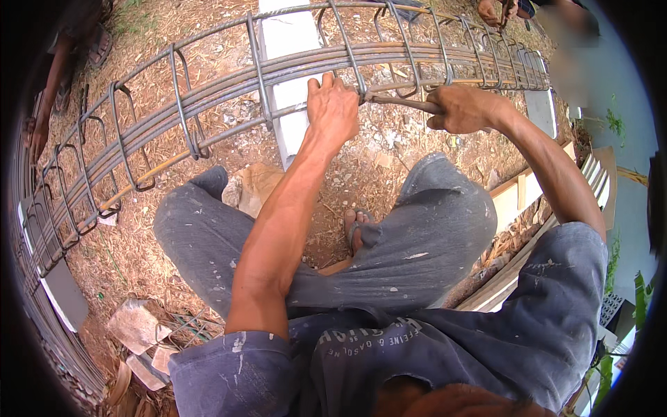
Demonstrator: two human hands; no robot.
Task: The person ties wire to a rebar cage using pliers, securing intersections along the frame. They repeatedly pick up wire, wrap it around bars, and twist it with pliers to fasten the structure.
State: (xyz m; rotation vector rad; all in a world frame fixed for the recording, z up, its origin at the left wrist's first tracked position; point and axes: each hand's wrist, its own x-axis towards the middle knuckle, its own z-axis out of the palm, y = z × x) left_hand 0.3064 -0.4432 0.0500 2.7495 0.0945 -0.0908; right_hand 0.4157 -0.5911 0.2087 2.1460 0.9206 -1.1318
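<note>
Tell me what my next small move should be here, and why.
Probably a small, gentle turn of the metal tool with your right hand. Its tip appears to meet the lower bar beside a steel ring, and your left hand is right by that joint. Any tie wire there is too small to make out.

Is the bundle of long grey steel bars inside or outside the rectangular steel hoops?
Inside: the hoops cross over the bundle, with other sides showing behind it.

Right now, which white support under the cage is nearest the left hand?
The middle white support, partly behind the left hand; the left support and right support sit toward the picture's edges.
</note>
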